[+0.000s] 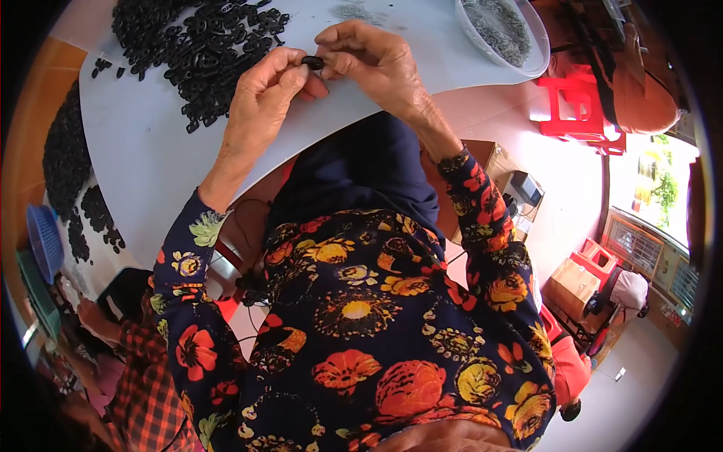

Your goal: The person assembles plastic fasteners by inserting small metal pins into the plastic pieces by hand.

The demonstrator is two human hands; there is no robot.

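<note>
Between my two hands, above the near edge of the table, is a small black oval part (312,62). My left hand (265,87) pinches its left end between thumb and fingertips. At its right end, the thumb and forefinger of my right hand (376,60) are closed close against it; whether a tiny piece sits between those fingertips is too small to tell. A large heap of black oval parts (203,45) lies to the left of my hands. Beyond my right hand stands a clear round tub (538,56) of small grey metal pieces (497,30).
The white table (135,151) curves around my front. A few grey bits (358,13) lie at its far side. More black parts (64,158) and a blue basket (45,241) are on the left, near a person in a checked shirt (151,377). Red stools (572,105) and boxes stand right.
</note>
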